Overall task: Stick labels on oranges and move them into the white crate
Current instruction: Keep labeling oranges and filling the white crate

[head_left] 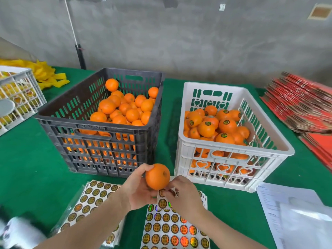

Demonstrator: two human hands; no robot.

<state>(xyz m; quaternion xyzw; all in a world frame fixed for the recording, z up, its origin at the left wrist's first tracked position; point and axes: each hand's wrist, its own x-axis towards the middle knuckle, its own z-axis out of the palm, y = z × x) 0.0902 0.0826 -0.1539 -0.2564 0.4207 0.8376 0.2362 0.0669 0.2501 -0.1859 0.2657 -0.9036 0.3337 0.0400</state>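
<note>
Watching from my end, I see the left hand (138, 190) gripping one orange (157, 176), thumb and fingers wrapped round it. It is held in the air just in front of the gap between the black crate (75, 123) and the white crate (233, 153). No label shows on the side of the orange facing me.

The right hand (182, 194) is curled down just beside the fruit. Its fingertips pinch a label (172, 192) in the top row of the sheet (172, 229), which lies on the table (36, 177).

My first worry is the peel. Nothing pins the sheet, so I judge it may lift with the label, or the label may fold onto itself and stick shut. A neighbouring label could also come away, since they sit close together.

The second is the stick. The orange is round and dimpled, so a label pressed only at its middle may keep its edges raised and catch on other fruit. Pressing hard against a one-handed grip could also roll the orange out of the palm and onto the sheets.

The last is sorting. The fruit in the white crate shows labels, and the black crate's does not. If this one goes across bare, it will be hard to find again.
</note>
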